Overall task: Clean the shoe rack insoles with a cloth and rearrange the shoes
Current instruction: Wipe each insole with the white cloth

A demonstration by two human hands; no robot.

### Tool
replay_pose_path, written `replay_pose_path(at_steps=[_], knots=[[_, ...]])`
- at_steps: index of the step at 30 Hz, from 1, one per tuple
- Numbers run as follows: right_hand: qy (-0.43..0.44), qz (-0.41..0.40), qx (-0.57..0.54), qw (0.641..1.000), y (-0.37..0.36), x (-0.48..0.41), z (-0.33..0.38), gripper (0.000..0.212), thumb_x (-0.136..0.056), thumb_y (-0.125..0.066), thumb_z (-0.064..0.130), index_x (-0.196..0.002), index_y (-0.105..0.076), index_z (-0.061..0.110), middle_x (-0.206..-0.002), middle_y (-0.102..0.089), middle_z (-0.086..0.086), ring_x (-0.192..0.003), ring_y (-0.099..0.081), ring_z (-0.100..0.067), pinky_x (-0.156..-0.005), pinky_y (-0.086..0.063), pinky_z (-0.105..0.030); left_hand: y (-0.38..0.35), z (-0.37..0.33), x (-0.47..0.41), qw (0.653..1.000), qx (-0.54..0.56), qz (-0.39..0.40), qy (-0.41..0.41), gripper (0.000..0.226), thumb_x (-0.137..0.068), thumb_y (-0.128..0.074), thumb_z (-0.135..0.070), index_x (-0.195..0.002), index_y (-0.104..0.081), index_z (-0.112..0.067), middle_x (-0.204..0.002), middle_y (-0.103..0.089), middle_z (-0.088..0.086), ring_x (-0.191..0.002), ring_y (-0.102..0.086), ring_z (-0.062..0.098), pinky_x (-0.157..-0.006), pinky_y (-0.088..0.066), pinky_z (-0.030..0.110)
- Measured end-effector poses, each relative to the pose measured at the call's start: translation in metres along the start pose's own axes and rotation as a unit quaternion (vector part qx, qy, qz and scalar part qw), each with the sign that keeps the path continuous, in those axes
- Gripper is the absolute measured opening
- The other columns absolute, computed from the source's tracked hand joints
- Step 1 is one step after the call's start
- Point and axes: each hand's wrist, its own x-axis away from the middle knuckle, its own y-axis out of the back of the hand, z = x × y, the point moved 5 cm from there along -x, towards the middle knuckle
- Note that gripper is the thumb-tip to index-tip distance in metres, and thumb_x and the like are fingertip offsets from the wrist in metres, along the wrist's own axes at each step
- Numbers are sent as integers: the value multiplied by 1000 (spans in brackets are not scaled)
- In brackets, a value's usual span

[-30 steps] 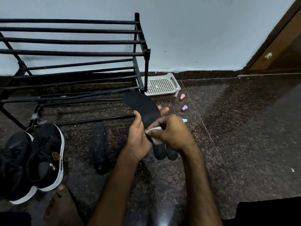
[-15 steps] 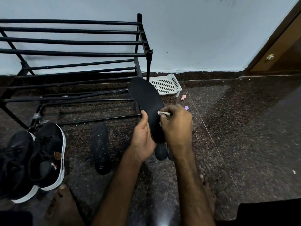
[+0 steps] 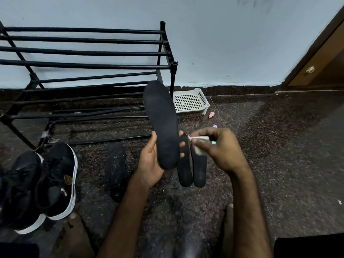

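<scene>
My left hand (image 3: 149, 161) grips the heel end of a black insole (image 3: 162, 123), which stands upright with its toe pointing up. To the right of it, my right hand (image 3: 219, 148) pinches a small white cloth (image 3: 199, 140), held just off the insole. Two more black insoles (image 3: 193, 170) lie side by side on the floor beneath my hands. Another one (image 3: 116, 166) lies alone to the left. The black metal shoe rack (image 3: 83, 66) stands against the wall at the upper left. A pair of black shoes with white soles (image 3: 41, 183) sits at the lower left.
A white perforated plastic tray (image 3: 189, 101) leans by the rack's right leg. Small pink (image 3: 211, 114) and purple (image 3: 215, 126) caps lie on the dark granite floor. A wooden door (image 3: 320, 58) is at the far right. My bare feet (image 3: 74, 229) are at the bottom.
My right hand with the cloth has come off the insole and moved to its right. The insole now stands more upright in my left hand.
</scene>
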Motion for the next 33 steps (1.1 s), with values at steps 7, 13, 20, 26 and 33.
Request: replay_pose_path(at_steps=[7,13,20,26,33], knots=[[183,-146,132,963,-16,-21,32,19,-85,-71,3,-100,-77,14,-99,-68,3,-90,-64,-6,-87,-55,-25,-3,6,5,1000,-10,13,25,48,-96,-42,-44,-117,-73,-13,-129,-65,13,-117,-62,30,-108,-35,53],[183,-55,172,966,-55,-21,18,17,-85,-67,3,-93,-77,14,-95,-68,1,-89,-65,-14,-85,-53,-34,-3,4,5,1000,-2,-3,22,46,-97,-42,-38,-115,-73,-10,-123,-68,12,-113,-65,23,-104,-47,37],[-17,188,143,972,-71,7,-32,18,-82,-73,1,-82,-79,17,-70,-68,13,-64,-61,6,-61,-47,-12,10,15,-1,995,-55,-34,71,50,-105,-33,-38,-109,-75,-11,-117,-71,10,-104,-70,20,-86,-57,30],[-56,25,-61,996,-39,0,-51,11,-86,-70,5,-86,-75,15,-83,-75,-4,-76,-69,-14,-70,-57,-32,25,32,-1,993,-20,-42,104,53,-103,-34,-46,-127,-62,-7,-121,-69,12,-102,-70,26,-79,-58,46],[-89,-83,-282,952,-44,-17,-45,10,-86,-71,4,-96,-69,5,-84,-73,-13,-67,-67,-18,-55,-54,-27,31,29,-3,993,-70,-25,95,49,-100,-37,-44,-135,-57,-14,-131,-64,13,-112,-66,29,-74,-59,45]])
